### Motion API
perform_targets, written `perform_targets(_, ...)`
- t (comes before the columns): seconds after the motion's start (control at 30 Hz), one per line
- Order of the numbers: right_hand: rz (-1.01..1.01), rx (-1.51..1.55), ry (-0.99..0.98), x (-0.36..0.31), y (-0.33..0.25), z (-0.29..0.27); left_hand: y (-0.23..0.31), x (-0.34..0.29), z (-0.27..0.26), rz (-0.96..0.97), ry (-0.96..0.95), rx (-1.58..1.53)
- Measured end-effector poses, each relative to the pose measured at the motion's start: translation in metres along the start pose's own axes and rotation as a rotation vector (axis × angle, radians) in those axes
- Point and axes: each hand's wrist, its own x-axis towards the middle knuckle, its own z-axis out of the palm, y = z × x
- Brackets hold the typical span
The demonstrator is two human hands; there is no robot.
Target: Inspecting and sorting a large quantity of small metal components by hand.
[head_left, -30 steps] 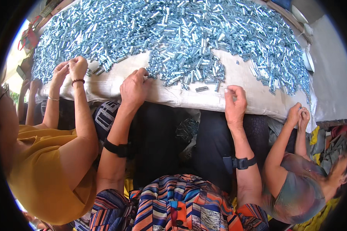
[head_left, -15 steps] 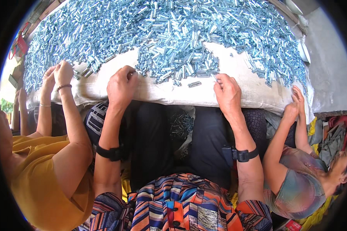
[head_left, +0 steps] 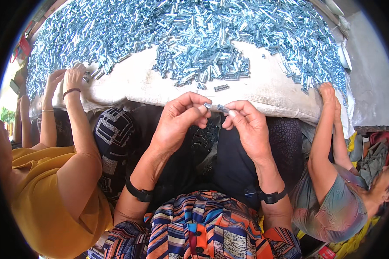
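Note:
My left hand [head_left: 179, 121] is raised in front of the table's near edge, pinching a small shiny metal piece [head_left: 208, 105] between thumb and forefinger. Facing it, my right hand [head_left: 250, 127] grips a small metal sleeve [head_left: 222, 108] in its fingertips. The two pieces point at each other with a narrow gap between them. Beyond the hands, a heap of bluish metal sleeves and short pieces [head_left: 203, 39] spreads over a pale cloth [head_left: 136, 80]. One loose sleeve [head_left: 221, 87] lies on the cloth nearest my fingers.
At my left, a person in a mustard top [head_left: 56, 194] works at the heap with both hands. Another person in a patterned top [head_left: 333, 207] reaches to the cloth at my right. Below, between my knees, more metal pieces [head_left: 203, 140] lie in a pale bag.
Both my hands have drawn back from the heap and come together over the cloth's near edge. The left moved right, the right slightly left. The neighbours' hands shifted a little.

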Motion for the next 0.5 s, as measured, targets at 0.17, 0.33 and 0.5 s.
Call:
perform_targets(0.17,-0.018,0.063,-0.015,-0.006,-0.001,0.001,-0.008,-0.001,0.011,-0.007,-0.045,0.014)
perform_targets(0.33,-0.029,0.132,-0.013,-0.009,-0.001,0.002,-0.011,-0.002,0.011,0.006,-0.023,-0.025)
perform_targets(0.5,-0.070,0.095,0.029,-0.014,-0.004,0.004,-0.012,-0.003,0.014,0.030,-0.031,0.034)
